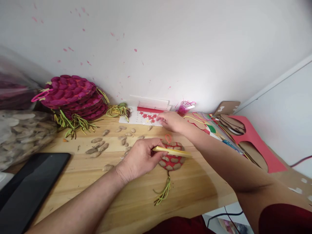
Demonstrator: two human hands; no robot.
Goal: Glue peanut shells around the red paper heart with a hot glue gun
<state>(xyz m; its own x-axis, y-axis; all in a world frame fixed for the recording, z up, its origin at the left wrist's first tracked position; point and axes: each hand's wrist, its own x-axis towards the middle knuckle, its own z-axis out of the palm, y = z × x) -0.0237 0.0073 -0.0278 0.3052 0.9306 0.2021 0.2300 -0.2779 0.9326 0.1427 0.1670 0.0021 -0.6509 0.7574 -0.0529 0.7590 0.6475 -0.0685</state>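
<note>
Checking sides first: my right hand [172,122] is the near one to the red stars [145,115], which lie in a loose cluster on a white sheet [125,121] by the wall. The cluster sits just left of the right fingertips, some stars right beside them, and a red strip [148,109] lies behind, long axis roughly left to right. Right fingers are bent, pointing left; can't tell if they pinch a star or only hover or touch, too small to see. My left hand [138,159] is lower and nearer the body, thumb and fingers pinching a yellow strip [174,152] by its left end. Strip's long axis runs left to right, dipping slightly at the right end, which is blurred. It crosses in front of the peanut-covered red disc [172,166], with the disc just right of the left fingertips; can't tell if strip and disc touch. Disc is on the tabletop [195,191], orange loop [168,138] toward the wall, green tassel [164,193] toward the body. Right forearm comes in from the right, passing beside the disc. Loose peanuts [97,149] are left of the left hand.
</note>
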